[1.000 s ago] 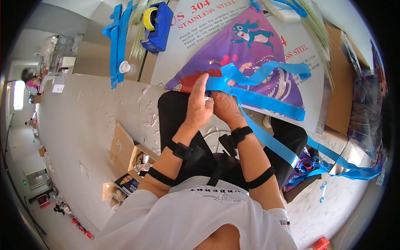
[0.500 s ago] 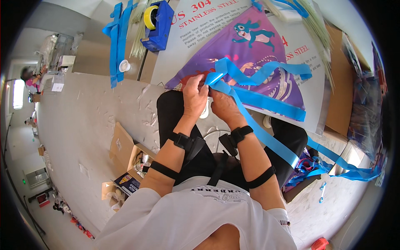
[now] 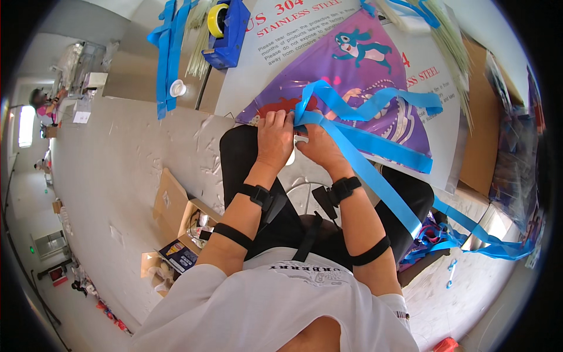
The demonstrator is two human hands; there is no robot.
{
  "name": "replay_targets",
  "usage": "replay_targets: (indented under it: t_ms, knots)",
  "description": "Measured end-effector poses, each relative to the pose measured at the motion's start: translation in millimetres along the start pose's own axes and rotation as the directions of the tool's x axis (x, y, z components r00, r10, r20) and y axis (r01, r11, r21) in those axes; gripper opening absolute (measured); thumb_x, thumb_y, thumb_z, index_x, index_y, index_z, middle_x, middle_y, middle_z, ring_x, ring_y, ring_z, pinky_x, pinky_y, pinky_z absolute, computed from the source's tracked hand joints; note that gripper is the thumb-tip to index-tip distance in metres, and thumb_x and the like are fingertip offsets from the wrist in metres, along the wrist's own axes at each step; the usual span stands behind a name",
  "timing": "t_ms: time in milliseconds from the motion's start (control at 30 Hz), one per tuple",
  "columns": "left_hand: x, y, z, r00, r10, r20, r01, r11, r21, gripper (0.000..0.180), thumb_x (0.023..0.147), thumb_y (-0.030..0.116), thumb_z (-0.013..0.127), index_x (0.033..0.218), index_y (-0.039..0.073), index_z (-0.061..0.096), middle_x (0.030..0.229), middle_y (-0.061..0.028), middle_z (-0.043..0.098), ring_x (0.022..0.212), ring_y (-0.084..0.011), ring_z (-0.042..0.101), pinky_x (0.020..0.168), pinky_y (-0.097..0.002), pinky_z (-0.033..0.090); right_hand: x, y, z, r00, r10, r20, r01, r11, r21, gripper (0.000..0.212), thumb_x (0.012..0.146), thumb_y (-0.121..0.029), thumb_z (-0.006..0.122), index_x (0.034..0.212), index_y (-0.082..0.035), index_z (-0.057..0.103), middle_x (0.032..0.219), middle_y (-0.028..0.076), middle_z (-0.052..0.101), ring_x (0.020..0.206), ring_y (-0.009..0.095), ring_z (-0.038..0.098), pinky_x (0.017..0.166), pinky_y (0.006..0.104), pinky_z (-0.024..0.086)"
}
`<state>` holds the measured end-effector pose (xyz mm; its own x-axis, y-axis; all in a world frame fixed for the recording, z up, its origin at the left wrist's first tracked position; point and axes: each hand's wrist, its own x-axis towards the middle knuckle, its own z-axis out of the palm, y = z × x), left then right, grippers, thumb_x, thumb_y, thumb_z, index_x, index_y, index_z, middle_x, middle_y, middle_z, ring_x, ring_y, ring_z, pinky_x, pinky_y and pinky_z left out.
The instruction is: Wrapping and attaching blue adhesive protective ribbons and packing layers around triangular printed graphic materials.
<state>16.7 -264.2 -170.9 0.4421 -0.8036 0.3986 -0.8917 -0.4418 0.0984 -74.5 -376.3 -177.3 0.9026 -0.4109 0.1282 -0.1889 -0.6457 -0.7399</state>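
Observation:
A purple triangular printed sheet, seemingly a kite sail [image 3: 363,64], lies on the table with its blue-banded edge toward me. At its near left part, my left hand [image 3: 274,138] has its fingers curled over the edge, close to a blue ribbon [image 3: 375,182]. My right hand [image 3: 319,144] is closed on the ribbon beside it, the fingertips partly covered by the ribbon. One loop of the ribbon twists across the sheet to the right. Another length runs down over my right thigh. Just what each fingertip pinches is hidden.
A blue tape dispenser [image 3: 229,35] stands at the table's back left, near hanging blue strips [image 3: 168,64] and a white spool [image 3: 177,88]. Thin pale rods [image 3: 448,47] lie at the back right by a cardboard box [image 3: 474,117]. An open carton [image 3: 176,205] sits on the floor at left.
My left hand has turned so its back faces up, fingers laid over the sheet's edge. My right hand has shifted slightly up, and the ribbon's knotted-looking fold between the hands has narrowed.

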Motion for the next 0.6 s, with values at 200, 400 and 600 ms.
replay_targets:
  t_ms: [200, 400, 600]
  knots:
    - [-5.9, 1.4, -8.1, 0.993, -0.006, 0.116, 0.007, 1.000, -0.009, 0.047, 0.078, 0.017, 0.064, 0.121, -0.002, 0.058, 0.117, -0.0122, 0.055, 0.106, -0.0280, 0.049, 0.084, -0.0401, 0.039, 9.5, -5.9, 5.5, 0.920, 0.383, 0.078, -0.389, 0.873, 0.293, 0.040, 0.069, -0.030, 0.076, 0.096, -0.003, 0.063, 0.100, 0.021, 0.059, 0.092, 0.039, 0.059, 0.072, 0.0465, 0.052]
    - [-14.4, 10.2, -10.9, 0.962, 0.049, 0.267, -0.070, 0.995, 0.070, 0.057, 0.080, 0.020, 0.063, 0.130, -0.005, 0.050, 0.130, -0.0157, 0.046, 0.117, -0.0291, 0.043, 0.092, -0.0427, 0.038, 18.6, -27.4, 22.9, 0.877, -0.004, -0.481, -0.221, 0.885, -0.409, 0.050, 0.073, -0.034, 0.077, 0.098, 0.002, 0.054, 0.077, 0.018, 0.062, 0.070, 0.034, 0.064, 0.060, 0.0429, 0.053]
    - [-18.1, 12.1, -4.9, 0.952, -0.030, 0.305, -0.022, 0.986, 0.167, 0.062, 0.081, 0.015, 0.060, 0.136, -0.008, 0.043, 0.139, -0.0183, 0.041, 0.122, -0.0314, 0.041, 0.098, -0.0441, 0.035, 28.8, -1.7, 18.7, 0.775, 0.589, -0.229, -0.527, 0.802, 0.281, 0.031, 0.070, -0.019, 0.070, 0.094, -0.003, 0.060, 0.081, 0.024, 0.065, 0.081, 0.044, 0.064, 0.072, 0.0484, 0.053]
